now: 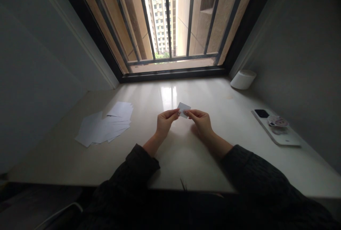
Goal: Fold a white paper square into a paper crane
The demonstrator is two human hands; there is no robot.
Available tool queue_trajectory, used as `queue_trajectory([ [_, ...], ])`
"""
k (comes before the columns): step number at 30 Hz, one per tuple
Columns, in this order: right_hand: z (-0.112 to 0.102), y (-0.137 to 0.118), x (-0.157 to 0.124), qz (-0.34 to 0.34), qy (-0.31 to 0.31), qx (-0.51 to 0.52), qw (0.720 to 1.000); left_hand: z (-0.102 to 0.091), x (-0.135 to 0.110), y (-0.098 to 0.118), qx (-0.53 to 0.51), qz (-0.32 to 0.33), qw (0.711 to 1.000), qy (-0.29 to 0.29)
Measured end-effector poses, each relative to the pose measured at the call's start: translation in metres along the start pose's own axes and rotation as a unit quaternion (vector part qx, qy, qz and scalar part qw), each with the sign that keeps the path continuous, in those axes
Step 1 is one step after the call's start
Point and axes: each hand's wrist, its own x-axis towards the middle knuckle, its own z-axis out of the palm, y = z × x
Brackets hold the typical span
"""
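Between my hands, above the middle of the pale sill top, is a small folded-looking piece of white paper (183,107). My left hand (166,120) pinches its left edge between thumb and fingers. On the other side my right hand (200,120) grips the lower right edge the same way. The paper is tilted, one corner pointing away from me. Whether it has several layers I cannot make out. Off to the left lies a loose, fanned pile of white paper sheets (103,127), apart from both hands.
A white phone (286,138) with a round cartoon grip on its back lies at the right. Behind it, a white cylindrical object (243,79) stands by the wall. A dark-framed window (173,75) with bars closes off the far side; the sill top's front edge (197,189) runs before me.
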Motion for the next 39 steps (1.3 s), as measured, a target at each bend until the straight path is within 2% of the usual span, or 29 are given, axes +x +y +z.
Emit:
queue_trajectory([
  [8,-0.002,0.002,0.002,0.004,-0.031,0.019,0.999,0.001,-0.002,0.001,0.026,0.025,0.999,-0.024],
  [14,-0.002,-0.001,0.000,-0.004,-0.051,0.010,0.999,0.000,-0.002,0.002,0.032,0.026,0.999,-0.012],
  [26,0.003,0.001,-0.002,0.002,-0.014,0.029,0.999,0.003,-0.003,0.002,-0.022,-0.036,0.999,0.012],
  [34,0.003,0.005,0.000,0.005,0.001,0.034,0.999,0.003,-0.001,-0.003,-0.049,-0.058,0.997,0.025],
  [39,0.001,0.011,0.003,0.031,0.007,0.025,0.999,0.004,-0.001,-0.002,-0.051,-0.065,0.996,0.028],
])
